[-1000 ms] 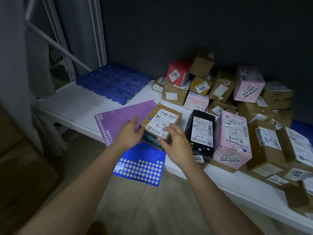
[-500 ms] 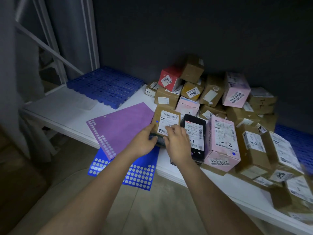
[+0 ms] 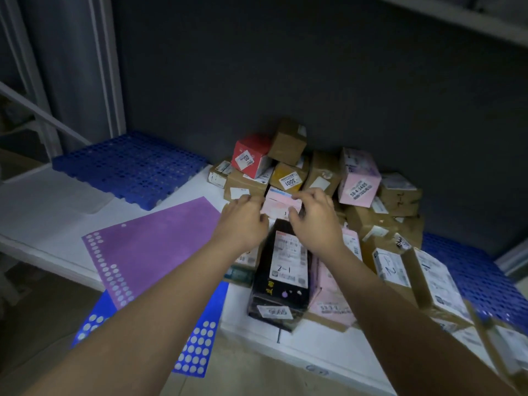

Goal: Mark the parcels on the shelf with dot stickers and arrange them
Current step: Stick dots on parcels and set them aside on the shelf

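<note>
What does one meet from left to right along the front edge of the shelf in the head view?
Purple sticker sheet → blue sticker sheet hanging over the edge → black parcel marked 2-1 → pink parcel → brown parcels with white labels.

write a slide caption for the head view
Both hands reach over the black parcel toward a pink parcel in the pile.

Both hands reach to a small pink parcel (image 3: 281, 204) at the near edge of the parcel pile: the left hand (image 3: 243, 221) at its left end, the right hand (image 3: 315, 221) with fingers curled over its right end. Just nearer lies a black parcel (image 3: 283, 278). A purple sticker sheet (image 3: 154, 247) lies left on the white shelf (image 3: 43, 207), overlapping a blue sticker sheet (image 3: 197, 344).
</note>
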